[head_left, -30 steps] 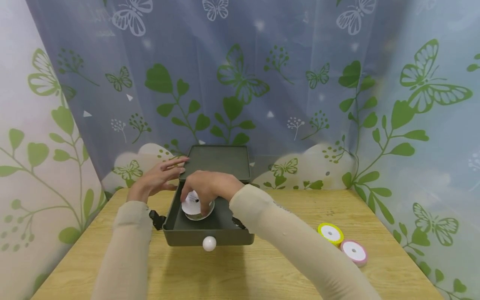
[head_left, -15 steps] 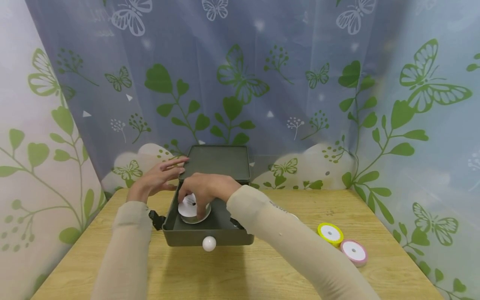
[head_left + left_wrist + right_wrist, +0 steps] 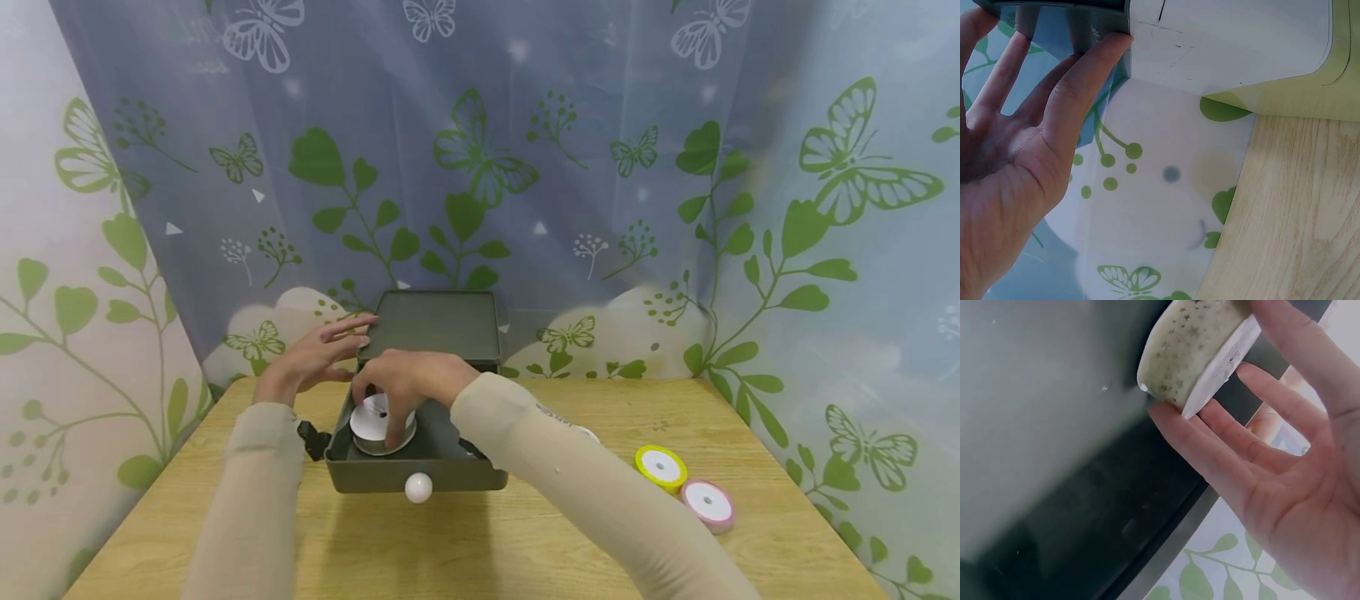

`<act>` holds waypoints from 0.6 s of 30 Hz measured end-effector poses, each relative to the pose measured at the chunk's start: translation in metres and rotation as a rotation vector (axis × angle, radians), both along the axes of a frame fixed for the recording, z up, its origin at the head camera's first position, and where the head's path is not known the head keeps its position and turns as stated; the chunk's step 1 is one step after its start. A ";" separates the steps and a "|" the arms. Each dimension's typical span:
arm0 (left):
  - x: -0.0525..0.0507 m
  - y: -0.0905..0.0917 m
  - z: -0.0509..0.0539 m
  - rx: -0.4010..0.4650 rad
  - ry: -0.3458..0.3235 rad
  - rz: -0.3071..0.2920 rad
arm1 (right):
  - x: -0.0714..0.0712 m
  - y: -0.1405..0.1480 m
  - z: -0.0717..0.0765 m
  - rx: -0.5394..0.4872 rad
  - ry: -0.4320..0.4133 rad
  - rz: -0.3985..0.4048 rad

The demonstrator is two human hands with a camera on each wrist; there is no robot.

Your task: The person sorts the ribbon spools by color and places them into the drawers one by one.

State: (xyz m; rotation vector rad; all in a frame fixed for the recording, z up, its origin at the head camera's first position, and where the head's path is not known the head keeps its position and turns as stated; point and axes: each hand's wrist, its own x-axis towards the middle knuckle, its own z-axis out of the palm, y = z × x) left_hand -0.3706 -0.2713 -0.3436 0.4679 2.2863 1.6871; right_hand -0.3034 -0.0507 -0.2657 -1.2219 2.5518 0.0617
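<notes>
A ribbon spool (image 3: 371, 422) with white sides stands in the front left part of a dark grey-green box (image 3: 420, 477), flat side up. My right hand (image 3: 408, 379) reaches in from above and grips its edge between thumb and fingers. In the right wrist view, the spool (image 3: 1188, 353) shows a pale ribbon printed with small stars. My left hand (image 3: 311, 358) is spread beside the raised lid (image 3: 435, 325), its fingertips against the lid's left edge. The left wrist view shows this hand (image 3: 1029, 144) with fingers extended, touching a dark edge.
A yellow-rimmed spool (image 3: 661, 467) and a pink one (image 3: 708, 505) lie on the wooden table (image 3: 585, 542) to the right. Part of another white disc (image 3: 587, 433) shows behind my right sleeve. A white knob (image 3: 418, 487) is at the box front, and a black latch (image 3: 313, 440) juts out left.
My right hand has shifted the ribbon spool left and toward the front inside the box. A white disc has come into view behind the right sleeve. My left hand stays in place.
</notes>
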 end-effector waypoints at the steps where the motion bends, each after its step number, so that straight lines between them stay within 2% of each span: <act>1: 0.000 0.000 0.000 -0.001 0.000 0.001 | 0.000 0.000 0.000 0.000 0.004 0.001; 12: 0.001 0.000 0.001 -0.002 -0.004 0.010 | -0.002 0.003 -0.003 -0.010 0.005 -0.012; 18: 0.001 0.000 0.001 0.003 -0.008 0.016 | -0.002 0.012 0.006 -0.033 -0.018 -0.020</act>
